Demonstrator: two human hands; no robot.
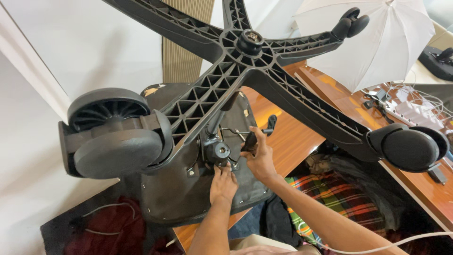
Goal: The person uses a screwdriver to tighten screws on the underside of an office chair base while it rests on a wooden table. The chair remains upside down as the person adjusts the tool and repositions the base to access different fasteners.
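Chair upside down on the table, base up toward the camera. Both arms reach in from below. Left hand flat, fingers pressed on the seat underside just below the mechanism, gripping nothing. Right hand curled around a dark lever beside the mechanism, wrist bent up. Casters frame both sides.

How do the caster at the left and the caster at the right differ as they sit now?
The left caster fills more of the picture and shows a spoked inner face on one wheel; the right caster looks smaller and shows only smooth rounded shells. The left one sits over the white wall side, the right one over the wooden table. Both are black twin wheels on the upturned chair base.
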